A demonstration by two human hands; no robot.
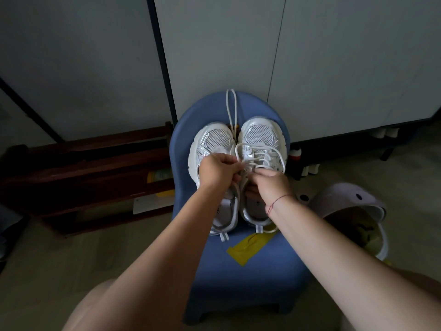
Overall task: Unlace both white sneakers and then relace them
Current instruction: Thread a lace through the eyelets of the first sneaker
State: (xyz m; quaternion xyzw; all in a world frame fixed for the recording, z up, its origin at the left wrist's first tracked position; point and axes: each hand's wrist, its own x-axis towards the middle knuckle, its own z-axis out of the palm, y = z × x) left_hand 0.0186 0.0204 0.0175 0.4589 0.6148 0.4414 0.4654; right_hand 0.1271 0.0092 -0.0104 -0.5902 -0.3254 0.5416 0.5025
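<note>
Two white sneakers stand side by side on a blue stool, toes pointing away from me. The left sneaker has no lace in its visible eyelets. A loose white lace lies folded past the toes between the shoes. The right sneaker carries a white lace in slack loops across its upper. My left hand pinches that lace near the tongue. My right hand is curled over the right sneaker's opening, gripping the lace; its fingertips are hidden.
A yellow strip lies on the stool's near part. To the right sits a pale bin with a liner. A dark wooden rack stands at the left. Grey panels rise behind the stool.
</note>
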